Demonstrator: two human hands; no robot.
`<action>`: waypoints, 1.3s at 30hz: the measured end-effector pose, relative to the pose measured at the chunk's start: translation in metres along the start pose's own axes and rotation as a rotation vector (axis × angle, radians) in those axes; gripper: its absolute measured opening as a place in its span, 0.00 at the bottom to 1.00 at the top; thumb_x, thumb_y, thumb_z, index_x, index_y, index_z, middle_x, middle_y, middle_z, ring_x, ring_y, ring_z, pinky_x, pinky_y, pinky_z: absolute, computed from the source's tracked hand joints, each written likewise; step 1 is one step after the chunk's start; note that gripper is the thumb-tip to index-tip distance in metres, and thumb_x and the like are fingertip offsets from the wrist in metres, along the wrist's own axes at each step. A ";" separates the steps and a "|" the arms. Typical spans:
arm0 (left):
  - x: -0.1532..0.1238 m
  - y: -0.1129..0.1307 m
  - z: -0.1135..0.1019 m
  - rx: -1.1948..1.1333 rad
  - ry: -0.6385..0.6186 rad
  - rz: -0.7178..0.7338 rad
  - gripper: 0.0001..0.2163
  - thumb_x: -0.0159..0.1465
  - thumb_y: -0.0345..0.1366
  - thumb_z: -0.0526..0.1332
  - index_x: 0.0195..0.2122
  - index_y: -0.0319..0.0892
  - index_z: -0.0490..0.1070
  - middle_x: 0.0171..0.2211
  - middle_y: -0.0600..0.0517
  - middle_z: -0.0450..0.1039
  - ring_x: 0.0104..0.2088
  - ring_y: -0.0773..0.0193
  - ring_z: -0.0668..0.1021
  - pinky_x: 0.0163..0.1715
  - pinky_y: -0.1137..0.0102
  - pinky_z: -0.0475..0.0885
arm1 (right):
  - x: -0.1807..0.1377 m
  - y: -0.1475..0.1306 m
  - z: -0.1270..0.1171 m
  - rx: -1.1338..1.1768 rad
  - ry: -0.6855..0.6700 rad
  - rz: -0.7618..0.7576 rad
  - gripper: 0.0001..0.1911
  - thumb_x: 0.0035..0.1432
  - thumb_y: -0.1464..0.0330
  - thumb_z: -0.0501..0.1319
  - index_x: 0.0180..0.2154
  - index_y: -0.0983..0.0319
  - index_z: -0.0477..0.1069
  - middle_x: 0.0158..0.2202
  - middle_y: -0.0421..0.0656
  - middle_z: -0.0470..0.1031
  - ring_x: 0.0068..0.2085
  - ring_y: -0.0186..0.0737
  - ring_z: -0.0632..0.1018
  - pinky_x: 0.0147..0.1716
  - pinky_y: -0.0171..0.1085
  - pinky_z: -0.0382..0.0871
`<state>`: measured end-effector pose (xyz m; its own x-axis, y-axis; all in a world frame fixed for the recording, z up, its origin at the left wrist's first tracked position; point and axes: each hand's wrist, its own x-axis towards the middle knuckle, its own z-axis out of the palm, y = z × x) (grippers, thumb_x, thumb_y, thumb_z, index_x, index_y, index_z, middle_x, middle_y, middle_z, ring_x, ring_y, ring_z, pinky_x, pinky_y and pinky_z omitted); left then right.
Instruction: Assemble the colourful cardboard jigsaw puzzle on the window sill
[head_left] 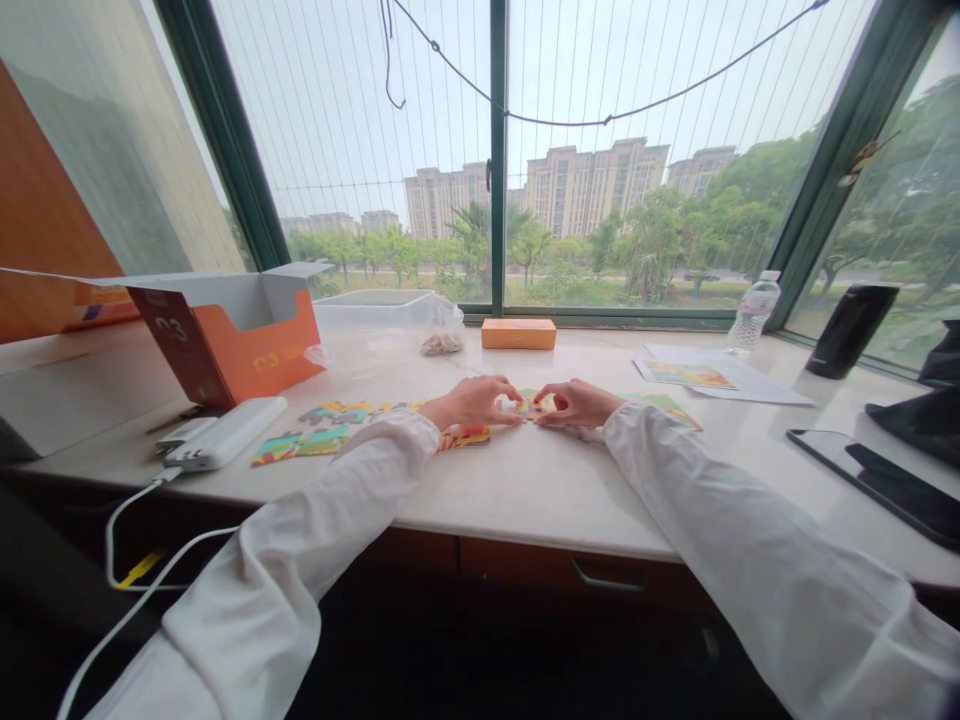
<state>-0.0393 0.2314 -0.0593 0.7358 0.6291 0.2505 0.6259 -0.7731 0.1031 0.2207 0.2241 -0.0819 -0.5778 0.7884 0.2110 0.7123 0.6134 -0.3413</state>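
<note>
Working on puzzle pieces at the tabletop (pixel 480 497), the person has both hands together nearer the body than the small orange box (pixel 518 334), almost straight in front of it. The left hand (pixel 474 402) and the right hand (pixel 577 403) are each curled into a loose ring, thumb and forefinger bent toward each other with a narrow gap. Their tips meet a small colourful section (pixel 531 408) between them; whether either has it firmly pinched, or merely presses its edges, I cannot tell.

As for progress, the job looks partly done. To the front left of the orange box lie patterned pieces (pixel 322 440), some apparently joined into a strip, partly hidden by the left sleeve (pixel 375 470). To its front right, beyond the right hand, a further patterned patch (pixel 671 408) lies flat; it is too small to tell whether it is joined or a single sheet. Several parts sit apart from one another, so joining them seems to be what is left, though the count of pieces cannot be made out.

Right of the orange box, a printed picture (pixel 686 374) lies on white paper (pixel 757 383), perhaps a guide. Just left of the box rests a clear bag (pixel 444 343) with small contents, not readable from here.
</note>
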 end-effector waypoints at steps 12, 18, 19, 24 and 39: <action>-0.001 0.003 0.000 0.011 -0.025 0.035 0.18 0.63 0.54 0.61 0.48 0.54 0.79 0.52 0.57 0.77 0.49 0.59 0.78 0.50 0.70 0.69 | 0.002 -0.006 0.000 0.072 -0.003 0.134 0.34 0.48 0.42 0.65 0.47 0.59 0.79 0.24 0.36 0.70 0.25 0.32 0.66 0.27 0.34 0.55; 0.000 0.008 0.001 0.041 -0.014 0.003 0.17 0.62 0.54 0.62 0.48 0.55 0.79 0.50 0.57 0.78 0.47 0.59 0.79 0.48 0.70 0.70 | 0.004 -0.008 -0.004 0.099 -0.036 0.178 0.37 0.45 0.41 0.67 0.48 0.60 0.80 0.25 0.38 0.72 0.25 0.32 0.67 0.27 0.34 0.55; 0.000 0.009 0.001 0.045 -0.013 -0.007 0.18 0.62 0.54 0.62 0.49 0.55 0.78 0.50 0.56 0.78 0.46 0.59 0.79 0.47 0.69 0.71 | 0.005 -0.009 -0.005 0.099 -0.040 0.184 0.37 0.45 0.41 0.67 0.48 0.60 0.80 0.25 0.38 0.73 0.25 0.32 0.67 0.27 0.35 0.55; -0.001 0.013 0.000 0.059 -0.014 -0.005 0.17 0.63 0.53 0.62 0.51 0.58 0.77 0.50 0.56 0.78 0.44 0.59 0.80 0.45 0.69 0.70 | 0.004 -0.009 -0.006 0.078 -0.050 0.176 0.37 0.47 0.41 0.66 0.50 0.59 0.80 0.25 0.39 0.74 0.25 0.33 0.68 0.27 0.35 0.55; -0.004 0.020 -0.003 0.108 -0.052 0.027 0.16 0.66 0.50 0.58 0.52 0.57 0.77 0.52 0.57 0.76 0.47 0.60 0.79 0.46 0.70 0.70 | 0.006 -0.002 -0.003 0.178 -0.009 0.159 0.26 0.51 0.50 0.67 0.46 0.61 0.80 0.24 0.39 0.76 0.24 0.33 0.70 0.27 0.33 0.59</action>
<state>-0.0304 0.2135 -0.0555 0.7631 0.6141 0.2014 0.6281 -0.7781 -0.0077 0.2166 0.2276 -0.0774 -0.4685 0.8733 0.1340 0.7133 0.4633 -0.5258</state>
